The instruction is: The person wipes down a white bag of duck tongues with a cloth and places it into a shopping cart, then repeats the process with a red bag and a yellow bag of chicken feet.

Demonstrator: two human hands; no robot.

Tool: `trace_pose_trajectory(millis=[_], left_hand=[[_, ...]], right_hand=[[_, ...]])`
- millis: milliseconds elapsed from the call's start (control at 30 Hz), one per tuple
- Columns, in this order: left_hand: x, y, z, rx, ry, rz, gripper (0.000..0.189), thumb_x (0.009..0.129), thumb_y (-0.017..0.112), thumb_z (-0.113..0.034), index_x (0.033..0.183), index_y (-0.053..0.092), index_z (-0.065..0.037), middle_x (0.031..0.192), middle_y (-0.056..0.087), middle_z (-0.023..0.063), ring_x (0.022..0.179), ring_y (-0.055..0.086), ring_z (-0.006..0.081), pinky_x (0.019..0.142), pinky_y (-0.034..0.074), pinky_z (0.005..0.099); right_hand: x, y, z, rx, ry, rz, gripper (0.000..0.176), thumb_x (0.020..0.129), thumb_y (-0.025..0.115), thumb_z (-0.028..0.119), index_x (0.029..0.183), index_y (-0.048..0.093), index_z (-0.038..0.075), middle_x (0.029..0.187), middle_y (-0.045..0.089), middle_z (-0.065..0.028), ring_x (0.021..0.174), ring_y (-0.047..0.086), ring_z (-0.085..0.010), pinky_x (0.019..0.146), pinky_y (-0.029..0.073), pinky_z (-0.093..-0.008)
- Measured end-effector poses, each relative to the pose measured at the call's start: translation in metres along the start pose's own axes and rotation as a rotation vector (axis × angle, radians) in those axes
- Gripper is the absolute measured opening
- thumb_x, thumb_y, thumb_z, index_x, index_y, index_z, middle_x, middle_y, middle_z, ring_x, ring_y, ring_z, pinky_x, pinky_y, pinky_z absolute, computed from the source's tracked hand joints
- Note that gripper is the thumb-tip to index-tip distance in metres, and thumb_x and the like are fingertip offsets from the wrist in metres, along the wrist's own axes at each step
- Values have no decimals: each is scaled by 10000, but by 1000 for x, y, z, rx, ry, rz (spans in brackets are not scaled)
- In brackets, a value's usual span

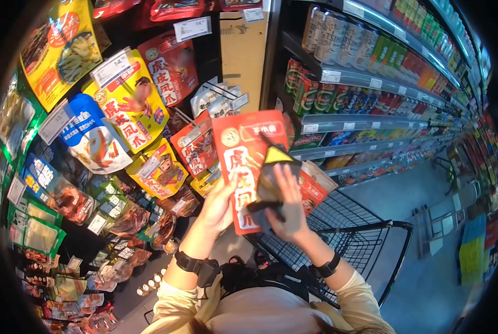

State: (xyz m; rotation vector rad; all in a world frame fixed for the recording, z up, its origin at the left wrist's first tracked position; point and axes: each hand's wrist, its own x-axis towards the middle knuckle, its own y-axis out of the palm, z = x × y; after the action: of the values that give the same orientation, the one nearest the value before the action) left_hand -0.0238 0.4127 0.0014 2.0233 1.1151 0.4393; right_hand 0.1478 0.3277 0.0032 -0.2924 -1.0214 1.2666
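In front of my body, a red snack pouch [239, 181] with large white characters stands upright. My left hand [219, 205] is closed on its left edge. My right hand [288, 203] is at the pouch's right side, fingers stretched upward against a dark item [267, 181] with a yellow triangular patch, which overlaps the pouch front. Blur hides what kind of thing this is and how firmly it is gripped. A second red pouch [314, 188] shows behind my right hand; its support is hidden.
Hanging snack packs, including a yellow pouch [129, 106] and a blue-white pouch [93, 133], fill the left display. Shelves of drink cans [338, 36] run along the right. A black wire shopping cart [349, 217] stands just beyond my right forearm, above the grey floor [393, 178].
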Motion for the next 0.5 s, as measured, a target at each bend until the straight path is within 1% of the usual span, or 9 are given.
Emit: trace_pose_trajectory(millis=[67, 133, 200, 233, 333, 367, 400, 467, 500], left_hand=[[-12, 0, 8, 37, -74, 13, 297, 1005, 483, -199, 1276, 475, -77, 1094, 586, 21, 901, 598, 138, 786, 513, 312], [-16, -18, 32, 63, -155, 119, 240, 990, 501, -164, 1215, 491, -80, 1103, 567, 16, 949, 574, 119, 814, 507, 330], [-24, -13, 44, 118, -60, -12, 165, 976, 490, -88, 1140, 501, -93, 1007, 581, 23, 827, 600, 132, 738, 525, 316], [-28, -16, 36, 36, -112, -42, 226, 951, 482, -23, 1164, 501, -95, 1018, 588, 33, 905, 612, 158, 792, 523, 322], [-45, -35, 4, 76, 59, -78, 218, 970, 445, -108, 1165, 533, -69, 1132, 603, 107, 1009, 620, 209, 833, 531, 340], [-57, -39, -12, -256, -51, -101, 271, 995, 398, -159, 1207, 520, -43, 1162, 601, 123, 1037, 611, 228, 851, 523, 339], [-55, -100, -6, -54, 132, 296, 294, 1012, 394, -175, 1252, 493, -37, 1174, 594, 114, 1093, 582, 241, 889, 508, 342], [-79, -32, -55, -83, 245, -205, 318, 1016, 411, -190, 1293, 467, -45, 1185, 589, 113, 1070, 595, 218, 872, 524, 347], [-88, -35, -63, -78, 302, -218, 349, 1007, 437, -140, 1338, 408, -35, 1203, 578, 118, 1031, 612, 203, 843, 541, 326]], right_hand=[[16, 7, -11, 229, 25, -156, 701, 839, 590, 143, 1460, 295, 8, 1563, 197, -156, 1448, 119, -389, 1156, 173, -475], [41, 7, -6, 237, 55, -211, 649, 875, 545, 154, 1450, 291, -10, 1548, 244, -162, 1448, 128, -377, 1160, 146, -464], [57, 11, 2, 105, -42, -117, 647, 867, 573, 193, 1438, 331, 10, 1545, 271, -117, 1444, 152, -365, 1158, 132, -493], [62, 15, 13, 77, -73, -71, 641, 856, 590, 210, 1424, 362, 22, 1541, 286, -95, 1443, 162, -360, 1152, 128, -517], [62, 30, 51, -69, -325, 158, 704, 765, 700, 317, 1407, 456, 165, 1524, 331, -36, 1434, 217, -316, 1139, 125, -574], [58, 37, 59, -71, -380, 233, 722, 745, 716, 334, 1406, 462, 196, 1523, 334, -27, 1429, 233, -312, 1143, 126, -569], [55, 44, 66, -74, -436, 304, 740, 726, 733, 351, 1405, 467, 227, 1522, 337, -18, 1425, 248, -308, 1147, 128, -564], [51, 58, 63, -60, -552, 343, 742, 731, 728, 364, 1413, 454, 261, 1539, 306, -36, 1435, 228, -313, 1153, 124, -558], [56, 61, 61, -12, -531, 344, 744, 762, 704, 354, 1437, 416, 229, 1546, 284, -63, 1441, 205, -319, 1154, 121, -550]])
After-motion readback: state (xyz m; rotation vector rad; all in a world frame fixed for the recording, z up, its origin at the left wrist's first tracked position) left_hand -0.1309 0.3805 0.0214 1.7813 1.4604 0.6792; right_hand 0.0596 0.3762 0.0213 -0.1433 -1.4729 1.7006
